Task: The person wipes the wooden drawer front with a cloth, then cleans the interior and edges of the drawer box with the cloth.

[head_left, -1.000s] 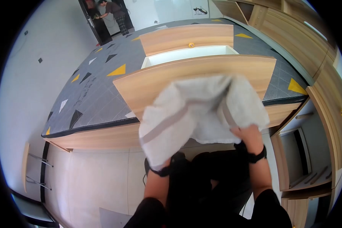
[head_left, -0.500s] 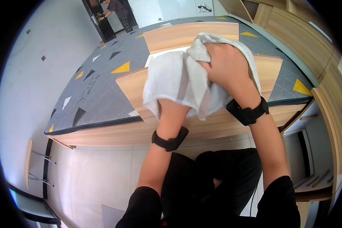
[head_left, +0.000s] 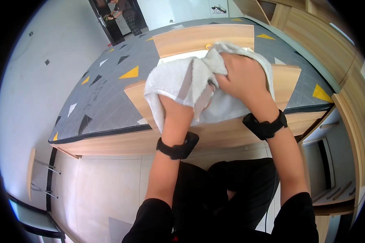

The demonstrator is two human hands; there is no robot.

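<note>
A white towel [head_left: 168, 83] with grey stripes is bunched over a light wood-grain panel piece [head_left: 286, 79]. My right hand [head_left: 245, 77] is closed on the towel's gathered upper part, with the back of the hand facing up. The towel drapes over my left hand [head_left: 177, 109], hiding most of it; a little skin shows at a fold in the middle, where the fingers seem curled round the cloth. Behind the towel stands another wood-grain panel [head_left: 202, 38], with a white surface [head_left: 182, 56] between the two. A small yellow round thing [head_left: 208, 47] shows by the rear panel.
The panels rest on a grey mattress [head_left: 109, 101] with yellow, white and black triangles, in a wooden bed frame [head_left: 105, 146]. Wooden shelving [head_left: 344, 133] stands along the right. A chair [head_left: 36, 222] is at lower left. Another person [head_left: 123, 14] stands by the far doorway.
My left hand has moved left, pulling the towel's left part with it. My right hand has shifted slightly down. The yellow round thing and more of the white surface have come into view.
</note>
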